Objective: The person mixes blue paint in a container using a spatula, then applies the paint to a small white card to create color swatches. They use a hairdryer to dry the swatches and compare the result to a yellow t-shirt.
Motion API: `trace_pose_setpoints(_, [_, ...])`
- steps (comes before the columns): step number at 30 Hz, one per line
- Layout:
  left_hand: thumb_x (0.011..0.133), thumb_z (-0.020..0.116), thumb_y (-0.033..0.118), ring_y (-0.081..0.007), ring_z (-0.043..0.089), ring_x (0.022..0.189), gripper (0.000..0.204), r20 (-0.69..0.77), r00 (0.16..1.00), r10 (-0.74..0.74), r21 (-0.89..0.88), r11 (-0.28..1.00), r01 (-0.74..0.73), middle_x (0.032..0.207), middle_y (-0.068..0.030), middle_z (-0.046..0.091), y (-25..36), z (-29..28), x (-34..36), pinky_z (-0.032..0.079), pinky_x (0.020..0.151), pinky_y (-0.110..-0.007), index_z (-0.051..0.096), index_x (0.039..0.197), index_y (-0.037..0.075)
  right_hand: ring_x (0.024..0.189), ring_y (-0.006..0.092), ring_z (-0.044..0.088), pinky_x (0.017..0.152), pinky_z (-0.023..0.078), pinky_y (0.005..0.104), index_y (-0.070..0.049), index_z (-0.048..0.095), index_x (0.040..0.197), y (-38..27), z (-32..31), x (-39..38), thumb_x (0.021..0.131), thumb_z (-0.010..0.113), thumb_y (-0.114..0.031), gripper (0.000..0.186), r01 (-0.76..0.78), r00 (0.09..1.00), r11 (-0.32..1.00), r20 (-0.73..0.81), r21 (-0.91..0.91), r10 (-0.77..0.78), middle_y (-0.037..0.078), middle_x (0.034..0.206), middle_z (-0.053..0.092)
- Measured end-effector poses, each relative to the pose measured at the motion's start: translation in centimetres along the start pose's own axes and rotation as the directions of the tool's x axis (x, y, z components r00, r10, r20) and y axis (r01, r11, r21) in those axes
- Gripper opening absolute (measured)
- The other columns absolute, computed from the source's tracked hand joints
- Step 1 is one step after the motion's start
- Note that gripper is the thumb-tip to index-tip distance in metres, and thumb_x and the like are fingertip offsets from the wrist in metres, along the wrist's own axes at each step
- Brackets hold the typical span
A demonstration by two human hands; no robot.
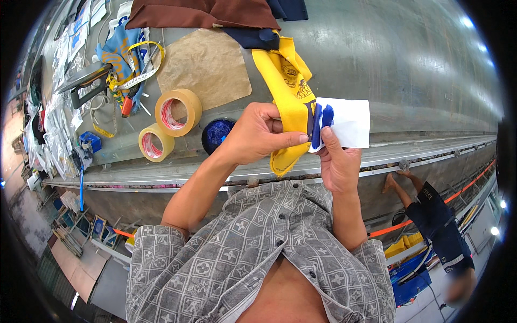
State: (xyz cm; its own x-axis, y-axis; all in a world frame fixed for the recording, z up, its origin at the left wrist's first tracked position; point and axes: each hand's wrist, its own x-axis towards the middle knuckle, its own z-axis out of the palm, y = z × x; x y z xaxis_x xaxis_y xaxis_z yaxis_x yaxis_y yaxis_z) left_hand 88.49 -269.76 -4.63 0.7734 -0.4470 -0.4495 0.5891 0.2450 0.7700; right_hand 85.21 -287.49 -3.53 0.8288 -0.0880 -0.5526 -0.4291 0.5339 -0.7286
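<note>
My left hand [255, 135] grips a strip of yellow cloth [293, 113] with dark printed figures, thumb laid along its dark edge. The cloth runs up the table and meets a navy piece of fabric [253, 37]. My right hand [340, 164] pinches a white card or folded paper [354, 123] under the thumb. Thick blue smears [327, 114], like paint or ink, lie on the card, right against the cloth's edge. Fingers behind the card and cloth are mostly hidden. Just left of my left wrist sits a dark round container [216, 135] with blue stuff inside.
Two rolls of clear tape [195, 110] stand near the table's front edge, left of my hands. Behind them lie brown paper [207, 64], brown fabric [202, 13], a yellow measuring tape [160, 53] and a black handheld device [86, 81]. Another person [444, 231] is at lower right.
</note>
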Motion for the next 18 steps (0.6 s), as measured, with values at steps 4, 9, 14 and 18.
trace_pose_setpoints(4, [0.081, 0.074, 0.007, -0.0088, 0.066, 0.078, 0.025, -0.015, 1.0, -0.007, 0.013, 1.0, 0.007, 0.088, -0.008, 0.071, -0.2, 0.1, 0.0, 0.052, 0.067, -0.022, 0.066, 0.102, -0.003, 0.08, 0.0155, 0.067, 0.059, 0.058, 0.0272, 0.001, 0.054, 0.115, -0.1, 0.0, 0.1, 0.086, 0.068, -0.006, 0.033, 0.028, 1.0, 0.999, -0.002, -0.046, -0.028, 0.01, 0.099, 0.065])
trace_pose_setpoints(9, [0.079, 0.073, 0.001, -0.0117, 0.065, 0.086, 0.028, -0.009, 0.998, -0.061, 0.026, 0.998, 0.061, 0.096, -0.0084, 0.069, 0.2, 0.1, -0.1, 0.053, 0.078, -0.026, 0.065, 0.105, -0.004, 0.084, 0.0157, 0.066, 0.062, 0.059, 0.0283, -0.001, 0.052, 0.118, -0.2, -0.1, 0.0, 0.087, 0.066, -0.005, 0.034, 0.014, 1.0, 0.995, 0.027, -0.103, -0.012, 0.009, 0.103, 0.063])
trace_pose_setpoints(14, [0.08, 0.073, 0.002, -0.0121, 0.064, 0.088, 0.028, -0.002, 0.998, -0.063, -0.013, 0.998, 0.063, 0.098, -0.0079, 0.068, -0.6, 0.2, -0.1, 0.053, 0.08, -0.027, 0.065, 0.106, -0.004, 0.084, 0.0151, 0.065, 0.062, 0.058, 0.028, 0.0, 0.054, 0.115, 0.1, -0.8, 0.0, 0.085, 0.069, -0.006, 0.034, 0.011, 1.0, 0.998, -0.003, -0.057, -0.011, 0.009, 0.101, 0.064])
trace_pose_setpoints(18, [0.083, 0.072, 0.006, -0.0097, 0.063, 0.086, 0.025, -0.113, 0.986, 0.123, 0.044, 0.992, -0.119, 0.096, -0.005, 0.069, 1.1, -0.7, 0.8, 0.052, 0.076, -0.024, 0.066, 0.105, -0.004, 0.09, 0.0159, 0.064, 0.066, 0.056, 0.0304, -0.002, 0.054, 0.118, -0.4, -2.4, 0.1, 0.089, 0.065, -0.01, 0.033, 0.035, 0.998, 0.999, -0.059, -0.02, -0.036, 0.008, 0.107, 0.063])
